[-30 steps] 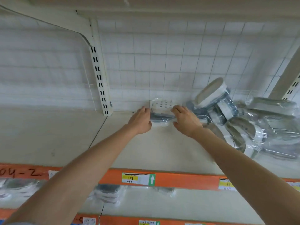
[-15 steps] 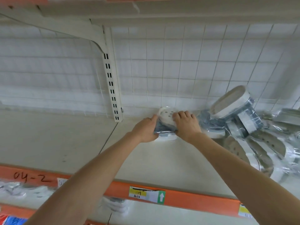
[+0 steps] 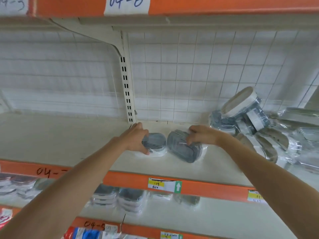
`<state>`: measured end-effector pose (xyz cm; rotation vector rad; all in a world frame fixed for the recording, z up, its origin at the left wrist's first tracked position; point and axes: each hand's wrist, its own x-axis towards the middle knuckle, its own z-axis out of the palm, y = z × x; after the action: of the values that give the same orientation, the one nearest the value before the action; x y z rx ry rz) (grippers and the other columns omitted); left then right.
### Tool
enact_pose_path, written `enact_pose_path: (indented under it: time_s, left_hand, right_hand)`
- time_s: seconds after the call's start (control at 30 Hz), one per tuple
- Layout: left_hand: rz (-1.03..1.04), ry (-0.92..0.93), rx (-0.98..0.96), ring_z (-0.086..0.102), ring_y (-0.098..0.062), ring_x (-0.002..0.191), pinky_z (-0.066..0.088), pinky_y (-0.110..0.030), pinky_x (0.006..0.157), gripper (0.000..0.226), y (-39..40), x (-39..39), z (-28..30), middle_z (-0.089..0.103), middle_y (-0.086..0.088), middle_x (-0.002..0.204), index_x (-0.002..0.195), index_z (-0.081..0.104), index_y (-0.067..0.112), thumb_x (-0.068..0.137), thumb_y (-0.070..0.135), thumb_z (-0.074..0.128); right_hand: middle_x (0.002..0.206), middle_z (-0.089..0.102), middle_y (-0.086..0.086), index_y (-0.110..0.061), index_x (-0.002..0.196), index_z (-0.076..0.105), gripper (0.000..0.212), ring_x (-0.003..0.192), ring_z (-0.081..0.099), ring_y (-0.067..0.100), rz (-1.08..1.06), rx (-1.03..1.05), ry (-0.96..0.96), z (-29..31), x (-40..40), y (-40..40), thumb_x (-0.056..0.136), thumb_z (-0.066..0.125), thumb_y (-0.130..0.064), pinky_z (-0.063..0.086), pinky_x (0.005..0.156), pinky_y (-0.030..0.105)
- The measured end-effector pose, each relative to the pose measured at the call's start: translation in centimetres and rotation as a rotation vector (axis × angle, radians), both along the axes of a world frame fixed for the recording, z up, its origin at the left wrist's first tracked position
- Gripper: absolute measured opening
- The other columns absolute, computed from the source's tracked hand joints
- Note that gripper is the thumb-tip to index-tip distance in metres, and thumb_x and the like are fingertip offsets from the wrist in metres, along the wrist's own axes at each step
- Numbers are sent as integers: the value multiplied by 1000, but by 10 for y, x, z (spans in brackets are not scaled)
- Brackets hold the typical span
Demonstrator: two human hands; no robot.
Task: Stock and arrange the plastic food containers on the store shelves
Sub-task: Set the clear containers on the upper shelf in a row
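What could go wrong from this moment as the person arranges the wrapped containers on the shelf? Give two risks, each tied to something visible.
1. The heap of wrapped containers at the right leans loosely against the back grid, one tilted on top; a nudge from the right arm could topple it.
2. The right hand holds a tilted container by its slippery wrap; it might slide towards the shelf's orange front edge or knock the flat container that the left hand holds.

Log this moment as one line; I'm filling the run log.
left hand: holds wrapped container | right hand: grips tilted container | shelf | pile right
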<state>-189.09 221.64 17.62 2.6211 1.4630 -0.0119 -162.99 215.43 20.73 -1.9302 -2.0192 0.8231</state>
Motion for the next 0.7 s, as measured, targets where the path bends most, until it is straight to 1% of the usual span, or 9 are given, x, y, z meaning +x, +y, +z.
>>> enact_pose_path:
  time_s: [0.07,0.17,0.23,0.3,0.37,0.43,0.53,0.63,0.7]
  left_hand:
    - [-9,-28,-75,38,-17,106,42,-33,91,64,-8,-9,0,35,0,115,115,47,16,69,46,79]
    - [-21,-34,-96,45,-17,94,39,-27,70,58,-19,-15,-1,43,1,109,103,41,18,68,40,81]
    - [-11,-37,-84,43,-15,88,33,-25,62,62,-25,-16,0,43,2,102,99,38,18,64,41,84]
    - [10,-46,-89,41,-15,91,33,-26,65,68,-31,-15,0,41,1,103,101,37,15,62,42,85]
    - [21,-28,-84,37,-16,96,34,-27,74,73,-35,-15,0,38,0,106,106,36,12,62,43,85]
    - [12,3,-48,33,-16,100,35,-28,81,75,-40,-14,0,36,-1,110,110,35,10,63,43,84]
    - [-11,60,103,32,-21,112,40,-35,93,86,-51,-14,-4,33,-5,122,124,33,9,64,48,81]
    - [-6,104,314,29,-25,118,39,-39,95,108,-63,-15,-13,27,-7,127,141,19,7,64,53,78]
    - [-9,100,435,31,-25,116,37,-38,93,107,-69,-15,-18,28,-8,125,143,20,9,63,53,77]
  right_hand:
    - [77,48,2,-11,85,54,32,71,43,17,-14,-125,167,1,2,-9,63,64,-33,30,60,27]
    - [96,52,3,-18,111,57,50,85,47,17,-37,-206,236,-6,2,-18,64,58,-34,33,62,25]
    - [124,53,5,-20,130,53,51,112,50,20,-84,-99,123,-12,-1,-16,80,60,-27,44,85,27]
    - [136,50,7,-17,132,53,41,123,46,24,-57,49,-185,-14,-10,-17,90,52,-21,37,98,29]
    - [131,54,10,-12,128,54,42,114,51,24,-14,98,-329,-15,-23,-23,93,50,-36,37,90,29]
    - [126,51,11,-8,127,48,68,104,52,25,-19,48,-350,-24,-32,-26,83,56,-59,41,84,30]
    - [135,28,10,-12,142,21,104,119,44,34,-52,-33,-389,-40,-40,-32,66,71,-64,40,98,44]
    - [139,29,14,-14,145,12,109,125,39,38,-99,27,-409,-49,-49,-37,67,72,-60,36,101,46]
    - [138,32,16,-14,145,10,107,125,37,37,-117,78,-442,-50,-55,-40,69,71,-59,35,100,47]
